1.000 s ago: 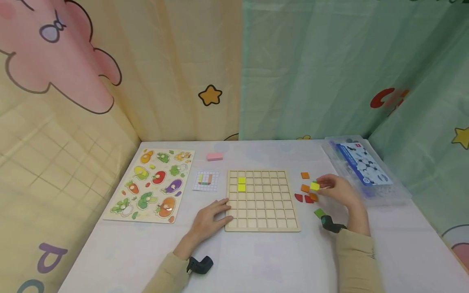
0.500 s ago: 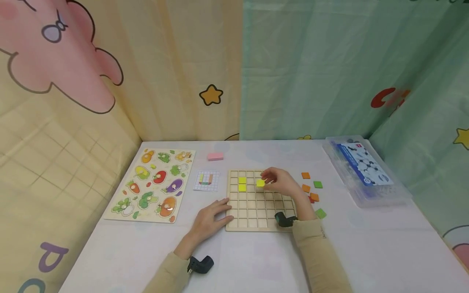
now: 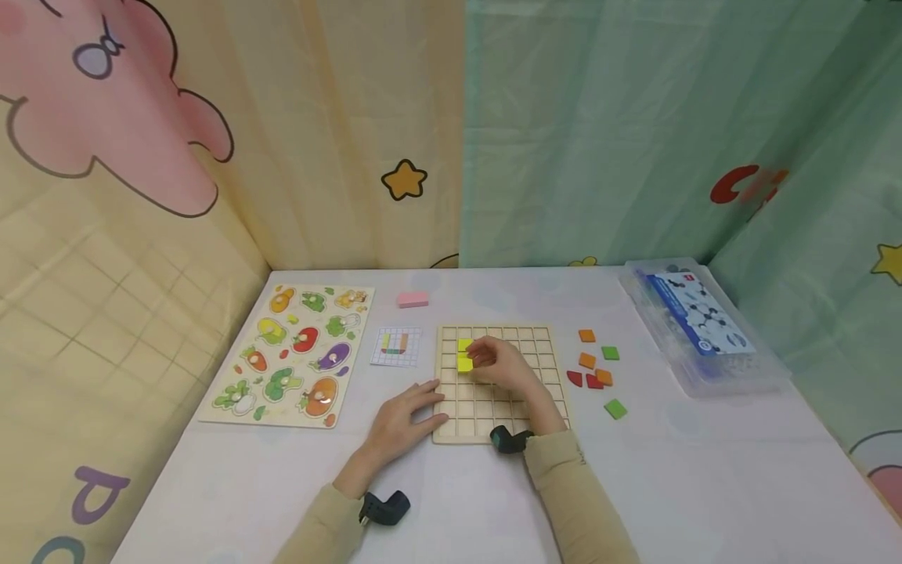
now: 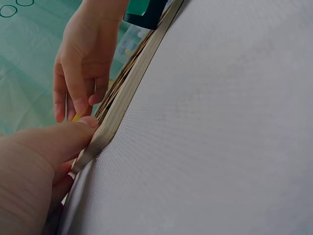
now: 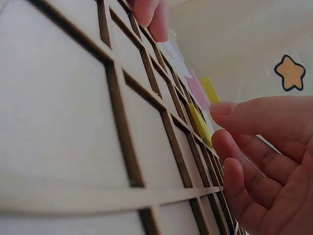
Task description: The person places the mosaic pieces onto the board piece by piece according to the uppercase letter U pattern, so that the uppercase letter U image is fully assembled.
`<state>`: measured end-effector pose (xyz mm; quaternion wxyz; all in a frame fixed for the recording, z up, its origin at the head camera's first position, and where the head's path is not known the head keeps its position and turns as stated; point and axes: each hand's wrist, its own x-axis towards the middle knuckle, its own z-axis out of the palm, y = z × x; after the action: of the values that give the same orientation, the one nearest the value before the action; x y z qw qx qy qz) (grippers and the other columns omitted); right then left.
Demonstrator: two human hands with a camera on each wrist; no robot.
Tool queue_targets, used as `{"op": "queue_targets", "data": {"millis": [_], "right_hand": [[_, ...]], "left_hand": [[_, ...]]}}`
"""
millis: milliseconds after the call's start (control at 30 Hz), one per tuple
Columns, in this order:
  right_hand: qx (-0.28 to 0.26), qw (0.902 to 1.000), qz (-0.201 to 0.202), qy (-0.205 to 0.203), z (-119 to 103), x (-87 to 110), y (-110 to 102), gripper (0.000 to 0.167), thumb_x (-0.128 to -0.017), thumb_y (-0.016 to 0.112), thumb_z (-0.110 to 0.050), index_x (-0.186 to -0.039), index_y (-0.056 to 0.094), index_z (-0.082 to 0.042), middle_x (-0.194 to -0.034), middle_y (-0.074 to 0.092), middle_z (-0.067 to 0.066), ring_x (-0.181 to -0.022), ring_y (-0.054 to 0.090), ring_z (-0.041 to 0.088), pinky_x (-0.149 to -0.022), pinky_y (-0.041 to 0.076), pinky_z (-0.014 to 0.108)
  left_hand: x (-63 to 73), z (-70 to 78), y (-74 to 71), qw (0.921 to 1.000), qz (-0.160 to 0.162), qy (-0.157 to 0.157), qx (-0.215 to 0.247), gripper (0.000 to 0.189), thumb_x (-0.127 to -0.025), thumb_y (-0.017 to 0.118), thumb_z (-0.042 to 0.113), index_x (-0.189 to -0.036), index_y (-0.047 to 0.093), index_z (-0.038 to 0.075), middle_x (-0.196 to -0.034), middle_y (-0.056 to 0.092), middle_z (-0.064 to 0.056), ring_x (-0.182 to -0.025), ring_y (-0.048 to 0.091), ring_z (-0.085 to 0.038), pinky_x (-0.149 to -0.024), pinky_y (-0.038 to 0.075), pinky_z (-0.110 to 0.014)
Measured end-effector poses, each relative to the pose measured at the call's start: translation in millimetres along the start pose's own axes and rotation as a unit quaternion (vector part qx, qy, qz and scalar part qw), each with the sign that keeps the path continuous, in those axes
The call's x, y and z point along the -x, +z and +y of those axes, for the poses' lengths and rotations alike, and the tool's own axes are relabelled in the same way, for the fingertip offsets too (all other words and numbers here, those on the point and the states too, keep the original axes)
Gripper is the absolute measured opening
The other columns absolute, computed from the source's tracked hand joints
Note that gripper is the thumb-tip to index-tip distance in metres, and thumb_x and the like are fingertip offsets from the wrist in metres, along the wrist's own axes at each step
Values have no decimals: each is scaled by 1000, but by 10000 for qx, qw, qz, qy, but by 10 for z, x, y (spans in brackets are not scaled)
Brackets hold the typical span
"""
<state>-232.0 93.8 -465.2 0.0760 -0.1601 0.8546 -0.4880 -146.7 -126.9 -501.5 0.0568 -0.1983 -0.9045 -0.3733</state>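
My right hand point(image 3: 499, 365) is over the left part of a wooden grid board point(image 3: 521, 337), pinching a yellow square tile point(image 5: 210, 90) between thumb and fingers. Close below that tile, in the right wrist view, more yellow point(image 5: 199, 122) shows at the grid. Seen from the head, a yellow tile point(image 3: 464, 345) lies in a cell near the board's upper left, partly behind the fingertips. My left hand point(image 3: 400, 423) rests against the board's left edge, its fingers extended and touching the frame. In the left wrist view its thumb point(image 4: 73, 137) lies along the rim near a corner.
Orange point(image 3: 587, 335), green point(image 3: 615, 409) and red point(image 3: 574, 379) pieces lie right of the board. A pattern card point(image 3: 377, 356), a pink block point(image 3: 413, 300) and a vegetable puzzle board point(image 3: 303, 419) are leftward. A clear plastic box point(image 3: 733, 376) stands at the back right.
My right hand has carried the yellow tile left from the loose pieces, across the board to beside the yellow tiles there. The left hand has stayed at the board's edge.
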Motion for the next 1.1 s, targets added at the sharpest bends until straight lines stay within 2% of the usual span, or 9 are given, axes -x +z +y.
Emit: {"op": "queue_targets", "data": {"millis": [300, 567, 1100], "right_hand": [[-1, 10000, -30, 24, 54, -5, 56, 32, -76, 76, -5, -106, 64, -6, -98, 65, 0, -85, 59, 15, -77, 52, 31], [229, 9996, -162, 44, 109, -19, 58, 26, -75, 76, -6, -99, 66, -10, -89, 62, -1, -81, 56, 15, -72, 50, 28], [123, 9991, -398, -82, 98, 1, 28, 28, -74, 77, -5, -99, 63, -8, -91, 61, 2, -83, 55, 16, -75, 50, 29]], "left_hand": [[-4, -1, 0, 10000, -40, -33, -8, 38, -86, 67, 38, -116, 68, 14, -136, 52, 1, -129, 43, -29, -109, 34, -41], [-1, -2, 7, 10000, -36, -10, 9, 37, -86, 68, 36, -116, 67, 15, -136, 52, 1, -129, 43, -29, -109, 34, -42], [-10, 4, 2, 10000, -23, 28, -2, 37, -85, 69, 35, -115, 68, 14, -136, 53, 0, -128, 43, -29, -108, 34, -41]]}}
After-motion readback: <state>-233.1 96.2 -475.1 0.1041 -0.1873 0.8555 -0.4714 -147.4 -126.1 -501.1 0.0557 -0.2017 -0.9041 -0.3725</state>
